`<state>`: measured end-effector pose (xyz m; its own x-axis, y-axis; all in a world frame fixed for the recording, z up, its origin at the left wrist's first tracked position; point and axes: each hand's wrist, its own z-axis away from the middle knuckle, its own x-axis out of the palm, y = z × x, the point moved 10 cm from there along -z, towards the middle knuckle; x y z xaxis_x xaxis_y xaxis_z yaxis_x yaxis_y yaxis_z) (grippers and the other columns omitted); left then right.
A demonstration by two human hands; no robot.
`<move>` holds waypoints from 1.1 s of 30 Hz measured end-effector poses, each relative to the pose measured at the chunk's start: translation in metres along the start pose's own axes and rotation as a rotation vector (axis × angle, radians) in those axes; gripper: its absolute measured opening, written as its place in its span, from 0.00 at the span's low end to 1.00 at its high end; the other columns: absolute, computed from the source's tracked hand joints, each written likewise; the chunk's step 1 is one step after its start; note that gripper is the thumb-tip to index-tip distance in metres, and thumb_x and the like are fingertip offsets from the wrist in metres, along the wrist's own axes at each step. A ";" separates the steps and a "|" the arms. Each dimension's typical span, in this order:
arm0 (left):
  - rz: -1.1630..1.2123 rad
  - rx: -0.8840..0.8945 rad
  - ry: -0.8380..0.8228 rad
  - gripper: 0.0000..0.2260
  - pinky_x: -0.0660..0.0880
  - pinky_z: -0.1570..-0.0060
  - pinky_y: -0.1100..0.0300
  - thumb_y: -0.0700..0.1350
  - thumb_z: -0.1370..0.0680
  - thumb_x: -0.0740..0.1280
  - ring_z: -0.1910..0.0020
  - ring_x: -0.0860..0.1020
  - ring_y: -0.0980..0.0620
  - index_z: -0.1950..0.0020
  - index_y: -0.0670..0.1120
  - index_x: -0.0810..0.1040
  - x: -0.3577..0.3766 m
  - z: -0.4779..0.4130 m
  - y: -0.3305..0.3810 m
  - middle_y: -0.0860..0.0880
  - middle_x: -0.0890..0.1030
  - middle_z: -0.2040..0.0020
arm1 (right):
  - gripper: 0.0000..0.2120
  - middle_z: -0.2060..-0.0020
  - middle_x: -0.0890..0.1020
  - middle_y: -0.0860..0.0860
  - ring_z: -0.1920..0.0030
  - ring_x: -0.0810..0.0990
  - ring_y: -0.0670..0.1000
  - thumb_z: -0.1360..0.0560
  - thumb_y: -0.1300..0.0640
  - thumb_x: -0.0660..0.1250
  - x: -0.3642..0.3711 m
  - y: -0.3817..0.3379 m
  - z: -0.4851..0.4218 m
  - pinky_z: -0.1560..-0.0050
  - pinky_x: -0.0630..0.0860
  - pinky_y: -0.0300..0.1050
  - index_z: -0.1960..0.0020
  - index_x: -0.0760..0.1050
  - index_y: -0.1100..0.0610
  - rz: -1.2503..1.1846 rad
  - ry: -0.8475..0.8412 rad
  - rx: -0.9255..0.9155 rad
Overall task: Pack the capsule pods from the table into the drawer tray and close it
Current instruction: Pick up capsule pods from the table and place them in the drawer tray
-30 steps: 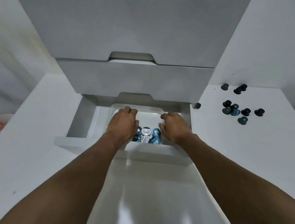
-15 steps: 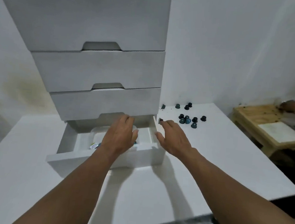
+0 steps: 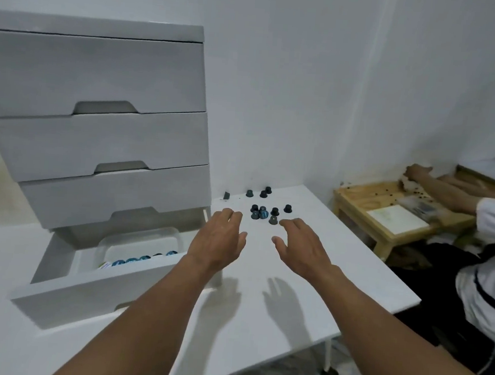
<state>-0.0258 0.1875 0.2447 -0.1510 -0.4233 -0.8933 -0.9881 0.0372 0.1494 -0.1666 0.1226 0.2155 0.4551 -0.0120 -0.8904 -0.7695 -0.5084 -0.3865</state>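
Both my hands, left hand (image 3: 218, 241) and right hand (image 3: 302, 246), spread empty; pods (image 3: 263, 210) at 12 o'clock could scatter off bench (image 3: 338, 253) if swept

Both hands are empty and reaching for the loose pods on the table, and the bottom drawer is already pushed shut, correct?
Not quite. The head view shows the bottom drawer open, with pods in its tray. The rest holds: the left hand and right hand are open and empty, reaching toward the loose pods on the table.

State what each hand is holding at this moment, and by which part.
Nothing is held. The left hand and right hand hover open over the table, short of the pods.
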 end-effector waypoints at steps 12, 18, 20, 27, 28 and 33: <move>0.044 -0.211 -0.070 0.17 0.72 0.47 0.54 0.47 0.21 0.61 0.42 0.72 0.45 0.34 0.42 0.70 0.100 -0.091 0.061 0.44 0.73 0.39 | 0.21 0.36 0.72 0.55 0.36 0.71 0.56 0.21 0.52 0.60 -0.002 0.139 -0.075 0.37 0.68 0.46 0.30 0.65 0.58 0.036 -0.144 -0.063; 0.033 -0.306 -0.146 0.17 0.74 0.47 0.52 0.47 0.21 0.60 0.42 0.73 0.45 0.34 0.42 0.69 0.152 -0.132 0.073 0.44 0.72 0.37 | 0.20 0.37 0.72 0.56 0.38 0.73 0.57 0.21 0.53 0.61 0.010 0.186 -0.122 0.38 0.70 0.47 0.31 0.67 0.58 0.025 -0.210 -0.108; 0.024 -0.318 -0.170 0.17 0.74 0.47 0.52 0.47 0.21 0.61 0.43 0.73 0.44 0.34 0.42 0.69 0.169 -0.146 0.070 0.44 0.72 0.38 | 0.19 0.38 0.73 0.56 0.39 0.73 0.57 0.21 0.54 0.61 0.020 0.198 -0.139 0.39 0.70 0.48 0.32 0.67 0.59 0.015 -0.225 -0.112; 0.037 -0.364 -0.226 0.15 0.72 0.49 0.55 0.45 0.21 0.62 0.43 0.74 0.45 0.35 0.43 0.70 0.244 -0.207 0.022 0.45 0.73 0.38 | 0.20 0.38 0.72 0.56 0.40 0.74 0.58 0.21 0.55 0.61 0.075 0.232 -0.220 0.40 0.71 0.48 0.31 0.67 0.58 0.007 -0.298 -0.096; 0.050 -0.371 -0.228 0.14 0.72 0.50 0.56 0.44 0.22 0.62 0.43 0.73 0.45 0.36 0.43 0.71 0.255 -0.218 0.014 0.45 0.73 0.38 | 0.20 0.38 0.73 0.56 0.41 0.75 0.57 0.21 0.55 0.61 0.084 0.238 -0.234 0.41 0.71 0.48 0.31 0.67 0.58 0.006 -0.308 -0.089; 0.103 -0.405 -0.332 0.11 0.74 0.56 0.52 0.43 0.22 0.61 0.45 0.74 0.43 0.42 0.42 0.73 0.322 -0.262 -0.018 0.44 0.73 0.42 | 0.20 0.42 0.74 0.58 0.45 0.76 0.60 0.23 0.58 0.62 0.134 0.254 -0.295 0.46 0.73 0.50 0.31 0.68 0.58 0.005 -0.379 -0.093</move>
<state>-0.0488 -0.1869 0.0658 -0.3130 -0.1242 -0.9416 -0.8868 -0.3166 0.3366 -0.1688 -0.2620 0.0691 0.2400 0.2954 -0.9247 -0.7196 -0.5853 -0.3737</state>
